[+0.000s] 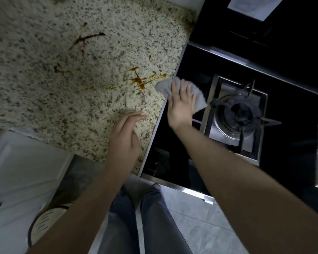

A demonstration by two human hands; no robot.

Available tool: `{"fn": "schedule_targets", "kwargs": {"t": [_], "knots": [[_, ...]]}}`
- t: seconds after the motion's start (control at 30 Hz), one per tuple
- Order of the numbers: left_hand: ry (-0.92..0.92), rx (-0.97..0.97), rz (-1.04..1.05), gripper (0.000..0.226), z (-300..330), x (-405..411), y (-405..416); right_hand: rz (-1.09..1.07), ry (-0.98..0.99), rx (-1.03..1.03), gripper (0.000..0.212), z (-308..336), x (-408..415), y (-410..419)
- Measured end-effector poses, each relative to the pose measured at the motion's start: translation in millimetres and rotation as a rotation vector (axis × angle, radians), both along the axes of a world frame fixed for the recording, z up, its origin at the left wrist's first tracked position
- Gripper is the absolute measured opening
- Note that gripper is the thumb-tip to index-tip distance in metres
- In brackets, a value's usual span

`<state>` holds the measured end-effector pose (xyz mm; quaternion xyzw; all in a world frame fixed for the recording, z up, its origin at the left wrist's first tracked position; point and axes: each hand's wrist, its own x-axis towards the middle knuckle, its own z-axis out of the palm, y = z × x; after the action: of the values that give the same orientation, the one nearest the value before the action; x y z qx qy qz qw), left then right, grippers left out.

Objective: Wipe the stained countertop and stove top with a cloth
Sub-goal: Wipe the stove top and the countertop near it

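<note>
cloth lying across the table and stove seam, right hand pressing flat-fingered for wiping; left hand hovering slack, holding nothing; stains awaiting beside.

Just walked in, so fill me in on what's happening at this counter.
A person is cleaning up. Their right hand presses a grey cloth flat on the black stove top, right at its seam with the speckled countertop. The left hand hovers open over the counter's edge, holding nothing. Brown sauce stains still streak the countertop beside the cloth, so that wiping is not yet done.
</note>
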<state>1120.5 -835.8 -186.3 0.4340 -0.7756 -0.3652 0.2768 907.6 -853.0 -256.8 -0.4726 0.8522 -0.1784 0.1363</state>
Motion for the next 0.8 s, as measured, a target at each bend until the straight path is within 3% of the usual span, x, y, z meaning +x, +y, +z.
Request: {"fn": "schedule_targets", "kwargs": {"t": [0.27,0.5,0.6,0.73,0.8], "knots": [[-0.026,-0.047,0.062,0.056,21.9,10.1,28.2,0.138,-0.085,-0.13,0.05,-0.7,102.8,129.6],[-0.122,0.185,0.071,0.054,29.8,46.1,56.8,0.165,-0.324,-0.1,0.044,33.4,125.7,186.1],[-0.164,0.302,0.061,0.049,32.0,52.3,59.8,-0.065,-0.617,-0.053,0.032,71.8,112.7,172.4],[-0.153,0.363,0.086,0.032,44.5,47.2,62.3,-0.547,-1.374,-0.064,0.029,113.3,85.8,149.8],[-0.142,0.396,0.077,0.036,58.8,40.5,64.4,-0.605,-1.578,-0.019,0.037,132.5,76.8,151.4]]}}
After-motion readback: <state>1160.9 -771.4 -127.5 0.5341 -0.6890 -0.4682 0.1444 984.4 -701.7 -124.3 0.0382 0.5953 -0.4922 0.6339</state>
